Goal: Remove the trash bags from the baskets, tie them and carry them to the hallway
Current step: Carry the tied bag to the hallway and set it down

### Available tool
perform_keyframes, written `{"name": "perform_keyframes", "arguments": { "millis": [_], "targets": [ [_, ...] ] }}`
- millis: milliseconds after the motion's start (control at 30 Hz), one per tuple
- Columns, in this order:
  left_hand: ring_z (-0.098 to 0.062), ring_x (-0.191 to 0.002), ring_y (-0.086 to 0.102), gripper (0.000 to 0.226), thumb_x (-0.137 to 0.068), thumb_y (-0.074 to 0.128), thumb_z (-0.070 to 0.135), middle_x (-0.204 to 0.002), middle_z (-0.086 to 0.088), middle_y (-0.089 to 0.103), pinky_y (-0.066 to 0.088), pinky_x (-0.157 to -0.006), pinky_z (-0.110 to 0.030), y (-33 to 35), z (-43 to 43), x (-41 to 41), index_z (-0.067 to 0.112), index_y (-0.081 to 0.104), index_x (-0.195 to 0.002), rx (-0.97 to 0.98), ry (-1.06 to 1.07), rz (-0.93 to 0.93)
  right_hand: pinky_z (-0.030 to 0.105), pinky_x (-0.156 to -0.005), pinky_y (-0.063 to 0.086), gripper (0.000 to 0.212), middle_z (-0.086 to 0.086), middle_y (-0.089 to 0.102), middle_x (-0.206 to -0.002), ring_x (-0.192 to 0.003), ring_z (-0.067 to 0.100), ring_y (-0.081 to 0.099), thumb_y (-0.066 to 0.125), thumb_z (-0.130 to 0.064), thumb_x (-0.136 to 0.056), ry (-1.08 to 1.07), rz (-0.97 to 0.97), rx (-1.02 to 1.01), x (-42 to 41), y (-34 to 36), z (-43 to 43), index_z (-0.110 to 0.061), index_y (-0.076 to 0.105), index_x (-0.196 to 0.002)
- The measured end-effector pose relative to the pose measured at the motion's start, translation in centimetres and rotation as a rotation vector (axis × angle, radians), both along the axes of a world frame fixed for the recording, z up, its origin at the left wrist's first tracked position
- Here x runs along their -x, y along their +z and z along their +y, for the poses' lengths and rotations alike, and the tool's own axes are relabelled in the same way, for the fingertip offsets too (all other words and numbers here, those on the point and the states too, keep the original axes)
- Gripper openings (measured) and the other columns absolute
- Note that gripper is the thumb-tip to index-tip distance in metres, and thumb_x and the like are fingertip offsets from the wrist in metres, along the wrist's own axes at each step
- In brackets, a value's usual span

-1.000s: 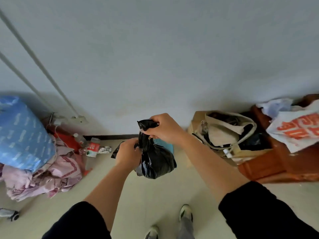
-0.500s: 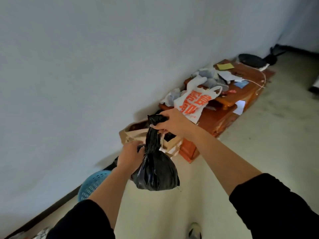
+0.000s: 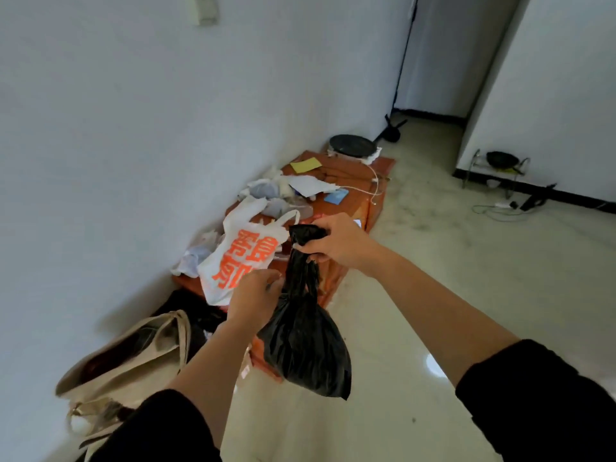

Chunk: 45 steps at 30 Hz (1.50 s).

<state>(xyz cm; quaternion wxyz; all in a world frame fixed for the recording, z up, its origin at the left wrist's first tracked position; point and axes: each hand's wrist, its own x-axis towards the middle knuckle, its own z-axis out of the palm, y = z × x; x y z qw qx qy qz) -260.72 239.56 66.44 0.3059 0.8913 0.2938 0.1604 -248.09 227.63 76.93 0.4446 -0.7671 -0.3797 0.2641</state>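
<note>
**Trash bag (image 3: 303, 345) held above floor (image 3: 466, 295)**

Right hand (image 3: 336, 241) clamps the black bag's twisted neck. Left hand (image 3: 256, 295) sits at the neck lower down; its fingertips are hidden, so its grip is unclear. Cluttered low table (image 3: 346, 168) behind.

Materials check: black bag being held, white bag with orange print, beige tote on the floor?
Black bag: thin plastic film, semi-gloss; it gathers into sharp creases and shows soft highlights.
White bag: probably thin plastic too, duller; crinkled, with loop handles.
Beige tote: looks like woven canvas, matte; thick straps, and it slumps softly.
</note>
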Motion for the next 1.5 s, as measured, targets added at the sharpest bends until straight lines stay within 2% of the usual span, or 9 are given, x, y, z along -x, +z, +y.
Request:
{"name": "perform_keyframes", "arguments": {
  "millis": [167, 267, 367, 500, 667, 867, 967, 1133, 1500],
  "targets": [
    [-0.026, -0.081, 0.062, 0.023, -0.094, 0.050, 0.020, -0.080, -0.005, 0.066, 0.049, -0.070, -0.038, 1.0, -0.8, -13.6, 0.011, 0.064, -0.078, 0.002, -0.144, -0.002, 0.017, -0.058, 0.051, 0.006, 0.004, 0.066, -0.076, -0.062, 0.009, 0.061, 0.072, -0.009, -0.084, -0.113, 0.008, -0.025, -11.7, 1.1, -2.7, -0.010, 0.067, -0.086],
    [-0.017, -0.077, 0.056, 0.021, -0.095, 0.051, 0.018, -0.090, -0.004, 0.068, 0.041, -0.071, -0.028, 1.3, -1.4, -21.9, 0.006, 0.068, -0.090, -0.005, -0.215, 0.007, 0.015, -0.057, 0.052, 0.006, 0.005, 0.066, -0.077, -0.058, 0.006, 0.061, 0.072, -0.008, -0.084, -0.187, 0.017, -0.032, -19.0, 1.0, -3.8, -0.007, 0.068, -0.089],
    [-0.017, -0.099, 0.059, 0.023, -0.096, 0.049, 0.023, -0.104, 0.001, 0.066, 0.034, -0.080, -0.021, 0.9, -1.1, -31.0, 0.016, 0.069, -0.105, -0.021, -0.242, 0.016, 0.016, -0.060, 0.053, 0.018, 0.010, 0.066, -0.081, -0.062, 0.011, 0.061, 0.071, -0.006, -0.085, -0.247, 0.011, -0.023, -26.8, 0.7, -4.4, 0.004, 0.069, -0.099],
    [-0.018, -0.097, 0.062, 0.027, -0.096, 0.048, 0.031, -0.108, 0.004, 0.064, 0.044, -0.082, -0.027, 0.1, 0.4, -43.5, 0.019, 0.066, -0.113, 0.035, -0.301, 0.045, 0.030, -0.074, 0.057, 0.023, 0.011, 0.067, -0.081, -0.068, 0.015, 0.063, 0.072, -0.009, -0.085, -0.272, -0.004, 0.014, -38.1, 0.7, -4.3, 0.006, 0.068, -0.102],
    [-0.013, -0.067, 0.056, 0.022, -0.094, 0.050, 0.019, -0.071, 0.005, 0.060, 0.044, -0.067, -0.030, 1.8, 0.8, -57.9, 0.013, 0.063, -0.078, -0.003, -0.393, -0.002, 0.022, -0.069, 0.056, 0.006, 0.002, 0.068, -0.073, -0.060, 0.007, 0.064, 0.074, -0.009, -0.083, -0.336, 0.010, 0.017, -51.8, 1.3, -4.7, -0.010, 0.070, -0.088],
    [-0.021, -0.084, 0.063, 0.027, -0.096, 0.049, 0.025, -0.094, -0.006, 0.070, 0.045, -0.070, -0.032, 2.7, 1.2, -73.8, 0.008, 0.070, -0.099, -0.052, -0.460, 0.014, 0.015, -0.057, 0.053, 0.006, 0.003, 0.066, -0.069, -0.058, 0.007, 0.063, 0.074, -0.008, -0.083, -0.402, 0.027, -0.001, -67.2, 1.7, -4.9, -0.012, 0.069, -0.083],
    [-0.030, -0.086, 0.062, 0.026, -0.096, 0.048, 0.017, -0.096, -0.018, 0.067, 0.047, -0.076, -0.043, 2.9, 1.0, -82.2, -0.001, 0.067, -0.091, -0.065, -0.490, 0.003, 0.018, -0.062, 0.054, 0.006, 0.002, 0.068, -0.071, -0.060, 0.008, 0.064, 0.074, -0.011, -0.082, -0.428, 0.023, -0.007, -75.6, 1.6, -4.8, -0.013, 0.070, -0.085],
    [-0.021, -0.109, 0.060, 0.033, -0.095, 0.051, 0.031, -0.119, -0.003, 0.065, 0.048, -0.093, -0.037, 1.5, 1.7, -97.8, 0.014, 0.065, -0.119, -0.016, -0.433, -0.018, 0.028, -0.071, 0.055, 0.005, 0.005, 0.070, -0.078, -0.071, 0.014, 0.066, 0.074, -0.013, -0.083, -0.410, -0.003, 0.010, -90.2, 1.2, -4.5, -0.014, 0.069, -0.084],
    [-0.023, -0.110, 0.059, 0.030, -0.095, 0.051, 0.028, -0.121, -0.008, 0.064, 0.043, -0.089, -0.031, 2.1, 4.1, -127.0, 0.015, 0.065, -0.119, 0.027, -0.348, -0.034, 0.019, -0.058, 0.051, 0.016, 0.006, 0.066, -0.074, -0.061, 0.011, 0.061, 0.071, -0.008, -0.084, -0.403, 0.009, 0.006, -120.0, 1.9, -0.1, 0.000, 0.071, -0.098]
  ]
}}
